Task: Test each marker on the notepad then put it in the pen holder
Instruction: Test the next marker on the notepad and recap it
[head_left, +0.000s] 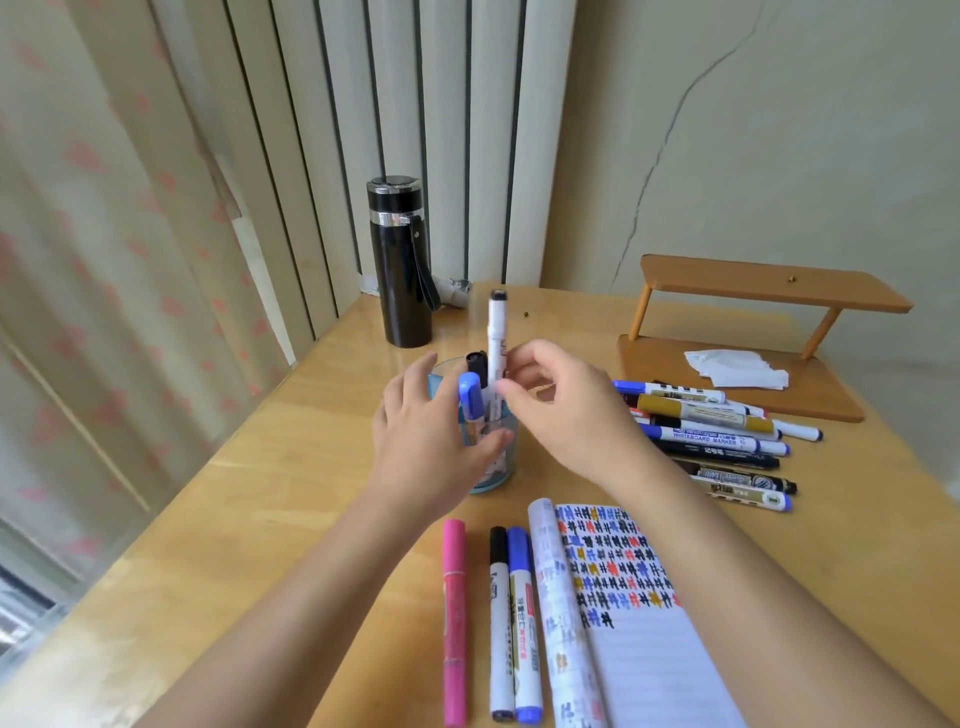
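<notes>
A clear blue-tinted pen holder (493, 475) stands mid-table with a blue-capped marker (470, 397) and a black-capped one (477, 362) inside. My left hand (423, 441) wraps around the holder's left side, thumb across its front. My right hand (561, 410) pinches a white marker with a black cap (497, 327), upright, its lower end inside the holder. The open notepad (649, 654), covered in coloured scribbles, lies near the front. Left of it lie a pink (454, 623), a black-capped (500, 623) and a blue-capped marker (524, 623).
A pile of several markers (717, 441) lies right of my right hand. A black flask (400, 260) stands behind the holder. A small wooden shelf (753, 332) with folded tissue sits at the back right. Curtain and radiator lie to the left and behind.
</notes>
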